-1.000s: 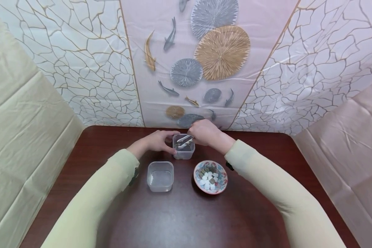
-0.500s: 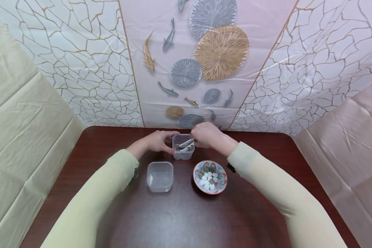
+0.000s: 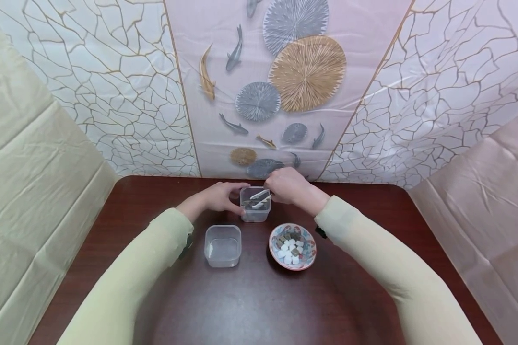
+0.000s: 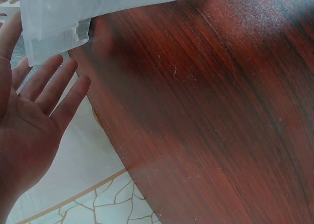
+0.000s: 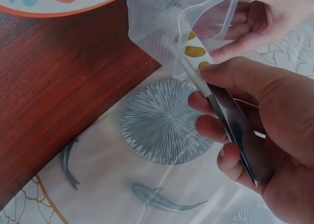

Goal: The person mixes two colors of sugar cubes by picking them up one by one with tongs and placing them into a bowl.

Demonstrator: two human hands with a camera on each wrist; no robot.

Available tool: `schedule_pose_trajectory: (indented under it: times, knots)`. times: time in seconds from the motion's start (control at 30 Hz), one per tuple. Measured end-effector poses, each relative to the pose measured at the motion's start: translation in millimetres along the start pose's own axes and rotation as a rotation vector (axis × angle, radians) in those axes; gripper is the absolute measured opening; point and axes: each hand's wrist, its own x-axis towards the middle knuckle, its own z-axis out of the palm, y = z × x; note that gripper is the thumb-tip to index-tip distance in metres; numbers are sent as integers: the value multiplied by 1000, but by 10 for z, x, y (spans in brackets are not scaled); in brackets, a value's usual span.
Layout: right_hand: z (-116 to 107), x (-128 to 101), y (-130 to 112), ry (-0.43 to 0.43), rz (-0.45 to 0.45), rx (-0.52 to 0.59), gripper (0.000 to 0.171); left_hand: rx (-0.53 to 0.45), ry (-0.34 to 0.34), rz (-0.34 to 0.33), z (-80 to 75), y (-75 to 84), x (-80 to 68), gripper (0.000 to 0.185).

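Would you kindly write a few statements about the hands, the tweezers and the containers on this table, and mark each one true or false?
1. The right hand holds tweezers whose tips reach into the far clear container. True.
2. The left hand rests against the patterned bowl. False: it is at the side of the far clear container.
3. The near clear container is full of tiles. False: it looks empty.
4. The patterned bowl holds small white and dark pieces. True.
5. The containers stand on a dark wooden table. True.
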Motion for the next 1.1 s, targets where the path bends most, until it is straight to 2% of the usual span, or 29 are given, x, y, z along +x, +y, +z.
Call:
schedule_pose_trajectory:
  times: [0.3, 0.53, 0.77, 0.97, 1.1]
  knots:
    - [29, 139, -9, -34, -15, -14, 7, 4, -11, -6, 7, 2, 2, 87]
    - [-24, 121, -3, -50, -20, -11, 7, 15, -11, -1, -3, 8, 5, 86]
    - [-102, -90, 59, 30, -32, 33, 4, 24, -7, -12, -8, -12, 21, 87]
    - [-187, -355, 142, 181, -101, 96, 9, 20, -4, -15, -19, 2, 6, 87]
    - [-248, -521, 175, 222, -114, 135, 10, 23, -2, -14, -17, 4, 4, 87]
